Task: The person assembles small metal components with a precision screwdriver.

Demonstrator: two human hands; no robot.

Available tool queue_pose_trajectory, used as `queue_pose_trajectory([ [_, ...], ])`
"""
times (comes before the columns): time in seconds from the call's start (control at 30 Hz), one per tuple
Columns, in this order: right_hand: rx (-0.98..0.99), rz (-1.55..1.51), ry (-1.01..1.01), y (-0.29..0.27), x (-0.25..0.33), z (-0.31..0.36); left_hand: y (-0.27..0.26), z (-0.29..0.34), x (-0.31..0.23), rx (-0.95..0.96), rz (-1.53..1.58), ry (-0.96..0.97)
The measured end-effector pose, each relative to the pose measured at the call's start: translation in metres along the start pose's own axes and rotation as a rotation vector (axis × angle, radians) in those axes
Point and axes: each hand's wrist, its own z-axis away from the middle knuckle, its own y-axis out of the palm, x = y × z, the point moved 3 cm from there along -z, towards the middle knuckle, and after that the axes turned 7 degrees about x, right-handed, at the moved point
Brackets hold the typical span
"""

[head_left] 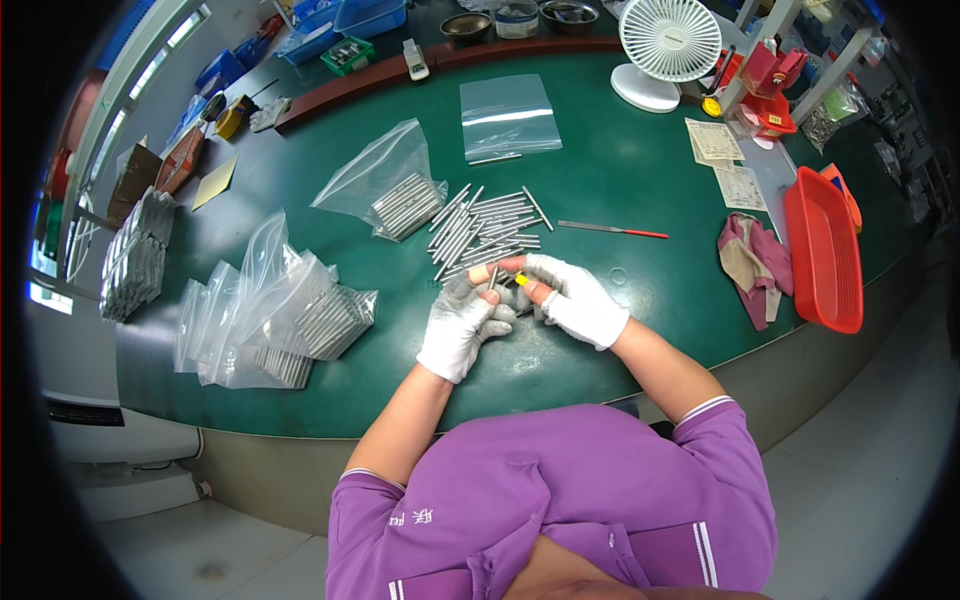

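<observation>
My left hand point(458, 330), in a white glove with bare fingertips, is closed around a short metal rod point(494, 277) that stands up between thumb and index finger. Close beside it, my right hand point(580, 305), gloved the same way, pinches a small yellow piece point(522, 280) whose kind I cannot make out. The fingers of both hands nearly meet. Just beyond them lies a loose pile of shiny metal rods point(480, 228), partly hidden by my fingers. A thin file with a red handle point(612, 229) rests to the right of the pile.
Clear bags of rods point(405, 205) lie left of the pile, with more bags point(285, 325) nearer me. A flat plastic bag point(510, 115) is farther back. On the right are a white fan point(668, 45), paper slips point(715, 140), a pink-beige cloth point(752, 265) and a red tray point(825, 250).
</observation>
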Motion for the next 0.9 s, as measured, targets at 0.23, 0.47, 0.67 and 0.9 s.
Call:
queue_pose_trajectory([
  [0.23,0.064,-0.232,0.062,0.0004,-0.0063,-0.0004,-0.0032,-0.0011,0.0026,0.022,-0.002,0.003],
  [0.47,0.096,-0.383,0.080,0.0017,-0.0071,-0.0007,-0.0017,-0.0005,0.0027,0.004,0.089,-0.023],
  [0.67,0.104,-0.357,0.070,0.0019,-0.0088,-0.0006,-0.0043,-0.0018,0.0066,0.033,0.170,-0.045],
  [0.9,0.016,-0.139,-0.011,0.0023,-0.0041,0.0002,-0.0056,-0.0033,0.0081,0.093,0.268,-0.057],
])
